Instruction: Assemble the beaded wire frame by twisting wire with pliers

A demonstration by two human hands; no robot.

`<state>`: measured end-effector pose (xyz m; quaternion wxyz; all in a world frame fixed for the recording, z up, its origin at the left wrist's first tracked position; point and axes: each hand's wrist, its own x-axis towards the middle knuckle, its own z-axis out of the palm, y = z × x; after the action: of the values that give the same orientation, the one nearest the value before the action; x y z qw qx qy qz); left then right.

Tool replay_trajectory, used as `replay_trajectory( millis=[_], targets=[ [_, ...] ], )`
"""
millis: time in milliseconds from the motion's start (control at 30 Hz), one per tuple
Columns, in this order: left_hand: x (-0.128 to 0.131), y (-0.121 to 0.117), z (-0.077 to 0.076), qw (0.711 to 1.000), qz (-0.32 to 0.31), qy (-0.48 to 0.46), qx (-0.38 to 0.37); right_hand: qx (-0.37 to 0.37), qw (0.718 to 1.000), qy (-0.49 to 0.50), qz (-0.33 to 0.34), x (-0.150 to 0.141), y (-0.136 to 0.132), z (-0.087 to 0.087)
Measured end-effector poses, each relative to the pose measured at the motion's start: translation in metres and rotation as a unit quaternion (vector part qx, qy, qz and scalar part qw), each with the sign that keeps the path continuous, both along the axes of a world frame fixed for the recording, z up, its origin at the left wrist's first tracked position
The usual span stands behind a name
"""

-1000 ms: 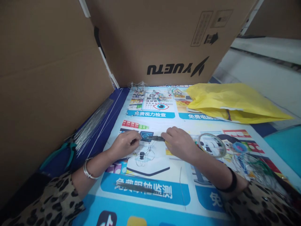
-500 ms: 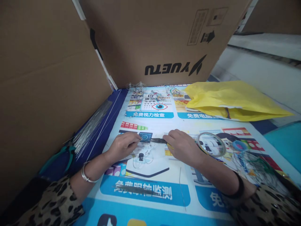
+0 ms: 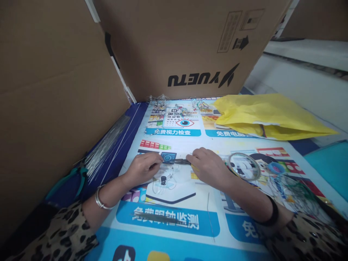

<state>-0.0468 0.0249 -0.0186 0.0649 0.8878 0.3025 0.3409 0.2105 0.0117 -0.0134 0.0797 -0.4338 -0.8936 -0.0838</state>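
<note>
My left hand (image 3: pixel 143 167) is closed, thumb and forefinger pinched on what looks like a thin wire, too fine to see clearly. My right hand (image 3: pixel 208 167) wraps round the yellow-marked handles of long-nosed pliers (image 3: pixel 181 161). The pliers point left, their tips close to my left fingertips; whether the jaws touch the wire I cannot tell. Just below the tips is a looped, clear wire piece with beads, and a black bead (image 3: pixel 163 180) in its middle. A flat bundle of thin dark wires (image 3: pixel 160 217) lies nearer to me, with a single bent wire (image 3: pixel 208 212) to its right.
Tangled wire pieces (image 3: pixel 181 110) lie at the back before a cardboard wall (image 3: pixel 152 47). A yellow bag (image 3: pixel 272 112), a tape roll (image 3: pixel 231 166) and coloured wire (image 3: pixel 299 195) are on the right. Straight wires (image 3: pixel 106 148) and teal-handled pliers (image 3: pixel 65 183) are at left.
My right hand and the pliers have shifted slightly left, bringing the tips closer to my left fingers. My left hand stays nearly still.
</note>
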Motion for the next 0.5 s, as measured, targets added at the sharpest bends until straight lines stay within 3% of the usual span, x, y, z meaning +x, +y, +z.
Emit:
replay_trajectory(
  millis=[500],
  targets=[
    [0.003,-0.002,0.0,0.998,0.04,0.044,-0.026,0.074,0.994,-0.045,0.064,-0.023,0.0,0.012]
  ],
)
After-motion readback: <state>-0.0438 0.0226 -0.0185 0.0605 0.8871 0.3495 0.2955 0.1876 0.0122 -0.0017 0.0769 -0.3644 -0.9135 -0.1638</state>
